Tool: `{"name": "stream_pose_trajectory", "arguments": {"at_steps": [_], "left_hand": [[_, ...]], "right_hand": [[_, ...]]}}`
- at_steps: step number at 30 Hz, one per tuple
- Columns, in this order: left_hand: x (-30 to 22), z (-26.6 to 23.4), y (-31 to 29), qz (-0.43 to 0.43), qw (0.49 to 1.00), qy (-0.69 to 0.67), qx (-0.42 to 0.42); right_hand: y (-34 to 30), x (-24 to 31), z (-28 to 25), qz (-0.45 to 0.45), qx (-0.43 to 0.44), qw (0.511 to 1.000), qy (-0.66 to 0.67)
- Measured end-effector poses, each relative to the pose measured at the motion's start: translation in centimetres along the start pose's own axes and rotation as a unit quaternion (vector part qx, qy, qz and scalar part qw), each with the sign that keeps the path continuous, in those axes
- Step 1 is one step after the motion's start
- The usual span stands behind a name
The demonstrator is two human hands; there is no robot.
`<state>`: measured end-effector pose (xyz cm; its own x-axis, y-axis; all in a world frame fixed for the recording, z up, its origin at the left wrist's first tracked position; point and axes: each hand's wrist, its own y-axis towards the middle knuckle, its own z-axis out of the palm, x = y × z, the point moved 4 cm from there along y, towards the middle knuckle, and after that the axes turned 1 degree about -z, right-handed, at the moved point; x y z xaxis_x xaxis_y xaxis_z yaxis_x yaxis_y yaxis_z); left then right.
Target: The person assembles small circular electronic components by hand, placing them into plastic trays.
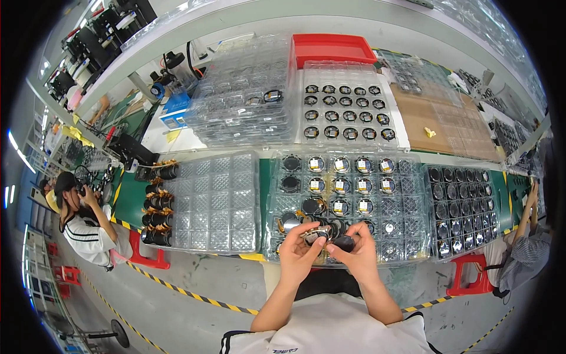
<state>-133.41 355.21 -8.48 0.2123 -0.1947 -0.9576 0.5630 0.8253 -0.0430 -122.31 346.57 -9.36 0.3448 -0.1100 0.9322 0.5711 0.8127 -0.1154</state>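
Note:
My left hand [298,252] pinches a round metal-rimmed watch case [316,235] between thumb and fingers. A dark round watch screen [344,242] is gripped by my right hand [361,255], close beside the case. Both hands are over the near edge of a clear plastic tray [407,203], whose pockets hold round watch parts with white-and-yellow labelled faces [340,185]. Several dark round pieces [313,206] lie loose on the tray just beyond my fingers. A silvery disc [290,225] rests left of them. What lies directly beneath my hands is hidden.
To the left is a clear tray [215,200] with dark screens on orange flex cables [158,202] along its side. At right stands a tray of round dark pieces [463,209]. Behind are stacked clear trays [242,118], a red bin [336,48] and a white tray of watch parts [348,112]. People sit at both sides.

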Motion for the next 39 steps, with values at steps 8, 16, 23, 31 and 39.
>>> {"name": "stream_pose_trajectory", "arguments": {"at_steps": [8, 16, 23, 31, 39], "left_hand": [[0.3, -0.3, 0.1, 0.013, 0.999, -0.031, 0.004], [0.8, -0.9, 0.4, 0.012, 0.999, -0.043, 0.018], [0.3, -0.7, 0.6, -0.017, 0.997, -0.009, 0.078], [0.0, -0.9, 0.4, -0.013, 0.992, 0.027, 0.125], [0.3, -0.3, 0.1, 0.03, 0.989, 0.093, 0.115]], "right_hand": [[-0.2, -0.1, 0.3, -0.008, 0.015, 1.0, 0.009], [-0.6, 0.3, -0.2, -0.003, 0.069, 0.997, 0.041], [-0.2, 2.0, -1.3, -0.051, 0.167, 0.971, -0.165], [-0.3, 3.5, -0.3, -0.081, 0.273, 0.913, -0.291], [-0.4, 1.6, -0.6, -0.049, 0.149, 0.97, -0.188]]}}
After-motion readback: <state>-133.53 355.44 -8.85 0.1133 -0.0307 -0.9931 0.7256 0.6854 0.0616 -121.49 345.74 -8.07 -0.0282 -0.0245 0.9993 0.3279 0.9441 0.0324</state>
